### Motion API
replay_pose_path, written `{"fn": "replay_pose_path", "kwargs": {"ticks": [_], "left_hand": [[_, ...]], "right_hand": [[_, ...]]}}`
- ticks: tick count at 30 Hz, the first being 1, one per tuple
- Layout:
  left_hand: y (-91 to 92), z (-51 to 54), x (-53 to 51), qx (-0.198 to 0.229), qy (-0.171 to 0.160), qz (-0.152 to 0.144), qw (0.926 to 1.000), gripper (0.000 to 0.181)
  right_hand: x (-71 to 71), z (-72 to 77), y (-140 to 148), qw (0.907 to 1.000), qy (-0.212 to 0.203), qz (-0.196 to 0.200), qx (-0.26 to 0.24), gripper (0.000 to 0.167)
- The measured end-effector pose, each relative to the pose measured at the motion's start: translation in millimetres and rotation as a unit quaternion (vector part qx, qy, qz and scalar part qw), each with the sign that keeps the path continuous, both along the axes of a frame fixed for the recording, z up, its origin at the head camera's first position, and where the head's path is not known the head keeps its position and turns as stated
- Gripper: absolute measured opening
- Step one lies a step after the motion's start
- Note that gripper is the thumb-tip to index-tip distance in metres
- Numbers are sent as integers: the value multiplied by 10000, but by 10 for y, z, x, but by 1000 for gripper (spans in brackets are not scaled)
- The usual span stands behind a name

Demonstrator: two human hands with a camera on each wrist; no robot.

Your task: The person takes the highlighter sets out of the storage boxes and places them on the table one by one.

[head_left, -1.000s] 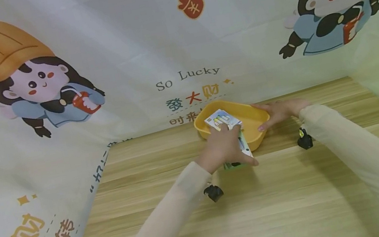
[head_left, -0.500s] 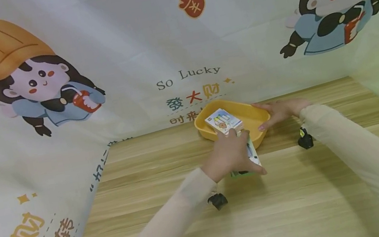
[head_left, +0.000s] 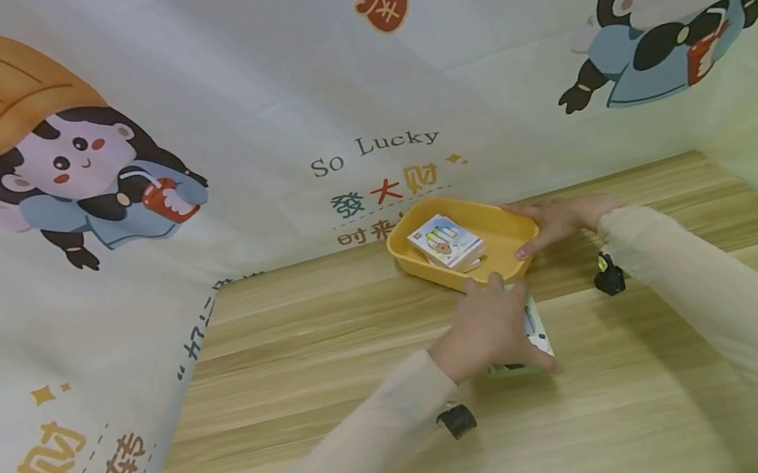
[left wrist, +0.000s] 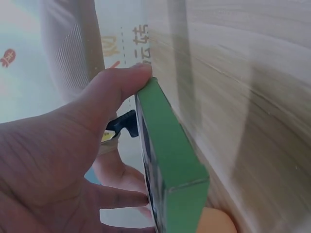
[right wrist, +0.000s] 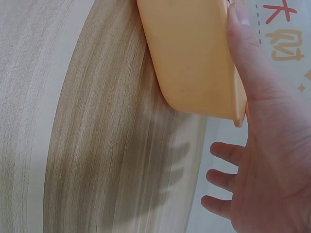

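Gripping a green-sided box (left wrist: 169, 136) between thumb and fingers, the left hand (head_left: 490, 327) sits just in front of the yellow tray (head_left: 502, 244).
A slack pinch could tip it against the tray's rim; the right hand (head_left: 562, 219) grips the tray's right end. Room lies nearer on the table (head_left: 604, 391); the printed backdrop (head_left: 501, 63) hems the far side.

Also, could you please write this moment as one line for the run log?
left hand: grips green-edged box, outside yellow tray | right hand: holds yellow tray | white picture box: inside yellow tray
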State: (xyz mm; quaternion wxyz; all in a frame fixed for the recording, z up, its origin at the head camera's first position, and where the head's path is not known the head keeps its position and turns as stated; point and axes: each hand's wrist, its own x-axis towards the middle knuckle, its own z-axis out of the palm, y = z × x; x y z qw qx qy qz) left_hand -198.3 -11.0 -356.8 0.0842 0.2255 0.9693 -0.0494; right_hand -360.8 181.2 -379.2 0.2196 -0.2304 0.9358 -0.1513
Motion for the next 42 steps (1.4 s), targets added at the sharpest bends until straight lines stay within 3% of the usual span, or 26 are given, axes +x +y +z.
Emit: {"fn": "replay_pose_path", "kwargs": {"ticks": [10,19,30,42], "left_hand": [[118,-76,9,179,-211,30,9996,108],[242,-213,14,376,-465,98,9982,109],[346,-318,36,319,-286,167,9989,109],[421,-441,48,248,-431,445,9978,111]], "right_hand": [[-25,-14,-10,9999,44,-43,106,106],[-35,-28,-14,9999,1,-34,146,108],[-44,-23,-3,10000,11,90,32,109],[-44,-33,-1,9999,55,101,74,111]]}}
